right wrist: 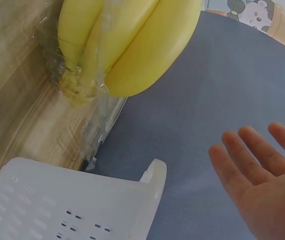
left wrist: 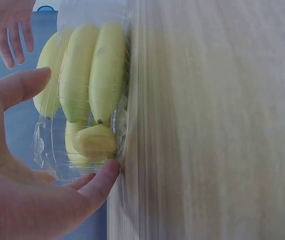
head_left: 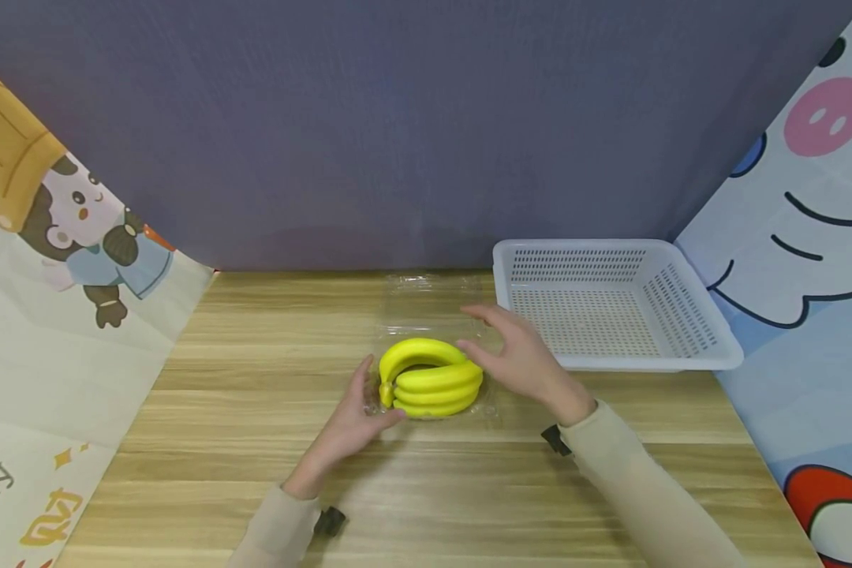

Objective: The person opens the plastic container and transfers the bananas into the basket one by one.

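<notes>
A bunch of yellow bananas lies in the base of a clear plastic clamshell box. Its transparent lid is folded back toward the wall. My left hand is at the box's left end, fingers along the outer wall and thumb at the near side; the left wrist view shows fingertips right at the lower corner. Over the box's right side hovers my right hand, fingers spread and holding nothing. In the right wrist view, a gap separates its fingers from the bananas.
A white perforated plastic basket stands at the right rear of the wood-grain table, close beside the lid. A grey-blue panel rises behind the table, with cartoon-printed sheets at both sides.
</notes>
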